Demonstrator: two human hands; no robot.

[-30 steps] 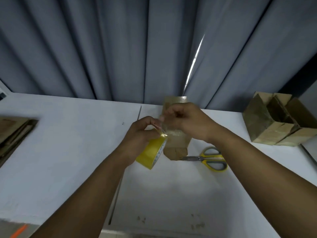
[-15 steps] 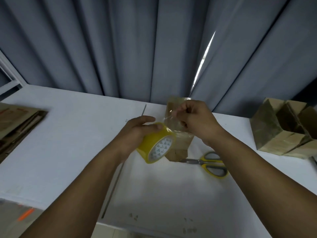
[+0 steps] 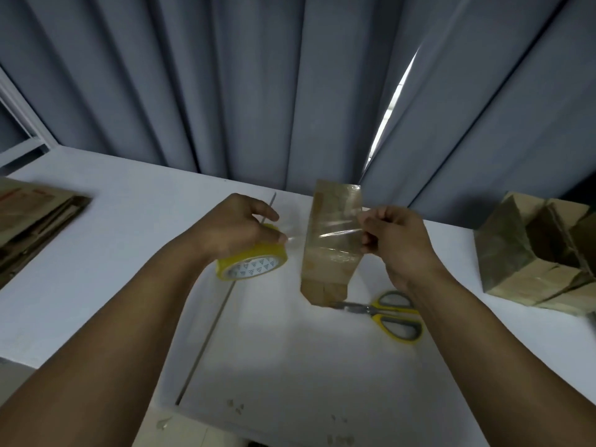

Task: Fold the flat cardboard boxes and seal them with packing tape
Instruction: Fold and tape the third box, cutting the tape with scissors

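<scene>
My left hand point(image 3: 237, 227) grips a yellow roll of clear packing tape point(image 3: 253, 264) above the white table point(image 3: 96, 253). A clear strip of tape point(image 3: 325, 233) stretches from the roll to my right hand point(image 3: 392, 235), which pinches its free end. Behind the strip stands a small folded cardboard box point(image 3: 329, 253), upright on the table, with tape across its top. The strip crosses in front of the box; whether it touches the box I cannot tell.
Yellow-handled scissors point(image 3: 387, 312) lie just right of the box. Several folded boxes point(image 3: 541, 250) sit at the right edge. A stack of flat cardboard point(image 3: 32, 217) lies at the far left. Grey curtains point(image 3: 258, 75) hang behind the table.
My hands have moved apart, drawing a longer strip of tape off the roll. The roll went left and down; my right hand went right.
</scene>
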